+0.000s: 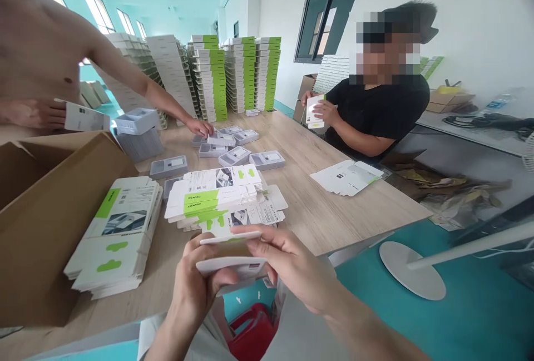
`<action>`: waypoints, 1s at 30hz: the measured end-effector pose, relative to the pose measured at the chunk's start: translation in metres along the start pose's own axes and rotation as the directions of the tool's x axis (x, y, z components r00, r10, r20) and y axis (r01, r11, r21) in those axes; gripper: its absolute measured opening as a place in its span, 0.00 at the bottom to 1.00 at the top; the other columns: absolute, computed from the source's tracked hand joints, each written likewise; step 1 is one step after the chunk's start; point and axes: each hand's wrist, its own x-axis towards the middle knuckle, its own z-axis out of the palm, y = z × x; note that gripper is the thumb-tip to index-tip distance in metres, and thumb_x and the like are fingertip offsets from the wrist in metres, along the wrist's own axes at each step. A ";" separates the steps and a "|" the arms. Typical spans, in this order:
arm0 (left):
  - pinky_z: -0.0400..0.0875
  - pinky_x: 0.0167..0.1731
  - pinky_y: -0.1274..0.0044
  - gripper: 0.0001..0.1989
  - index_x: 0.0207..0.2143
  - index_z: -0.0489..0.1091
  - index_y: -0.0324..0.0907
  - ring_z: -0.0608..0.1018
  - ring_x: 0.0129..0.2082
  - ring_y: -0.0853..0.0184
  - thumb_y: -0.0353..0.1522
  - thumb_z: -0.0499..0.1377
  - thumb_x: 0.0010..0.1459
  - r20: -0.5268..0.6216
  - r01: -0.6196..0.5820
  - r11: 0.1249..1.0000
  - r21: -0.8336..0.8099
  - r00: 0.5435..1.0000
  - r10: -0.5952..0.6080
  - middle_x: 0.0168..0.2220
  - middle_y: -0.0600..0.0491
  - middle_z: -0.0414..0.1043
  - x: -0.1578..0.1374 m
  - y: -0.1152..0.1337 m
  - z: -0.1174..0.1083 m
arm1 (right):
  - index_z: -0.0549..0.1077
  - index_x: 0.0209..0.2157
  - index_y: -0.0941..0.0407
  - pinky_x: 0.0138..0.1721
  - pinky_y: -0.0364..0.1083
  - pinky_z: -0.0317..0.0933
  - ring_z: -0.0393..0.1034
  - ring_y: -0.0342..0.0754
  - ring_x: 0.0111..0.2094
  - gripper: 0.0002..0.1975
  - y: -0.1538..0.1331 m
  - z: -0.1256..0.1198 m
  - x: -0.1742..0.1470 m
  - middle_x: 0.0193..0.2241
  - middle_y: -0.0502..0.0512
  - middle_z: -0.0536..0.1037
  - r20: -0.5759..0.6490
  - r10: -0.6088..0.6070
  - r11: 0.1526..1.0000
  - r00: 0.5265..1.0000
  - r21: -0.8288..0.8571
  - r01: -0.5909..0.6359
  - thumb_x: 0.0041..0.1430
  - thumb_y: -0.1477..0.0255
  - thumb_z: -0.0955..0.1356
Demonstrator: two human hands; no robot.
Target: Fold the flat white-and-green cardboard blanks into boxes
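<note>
A white carton point(230, 265), partly unfolded with its brown inside showing, is held between both hands over the table's near edge. My left hand point(192, 278) grips its left end, fingers wrapped behind and thumb below. On the right end, my right hand point(287, 255) is closed, its thumb pressed at the upper panel. Just beyond my hands lies a loose pile of flat printed cartons point(200, 201), white with green patches. To the left, a thicker stack of flat cartons point(123, 233) leans beside a brown cardboard box point(79, 199).
Several grey trays point(267, 159) lie mid-table; a co-worker's hand point(201, 127) touches one. Another person point(375, 110) at right holds a white carton point(316, 110). Flat cartons point(344, 176) lie near the right edge. Tall carton stacks point(240, 74) stand behind. A red container point(252, 330) is below.
</note>
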 end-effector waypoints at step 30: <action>0.78 0.25 0.81 0.21 0.35 0.80 0.45 0.84 0.29 0.64 0.47 0.79 0.44 0.025 0.630 0.128 -0.766 0.228 -0.973 0.31 0.54 0.83 0.021 0.075 0.015 | 0.68 0.28 0.51 0.55 0.52 0.65 0.70 0.56 0.52 0.21 0.036 0.059 -0.003 0.46 0.56 0.74 -0.425 -0.220 0.893 0.878 0.275 0.356 0.66 0.52 0.71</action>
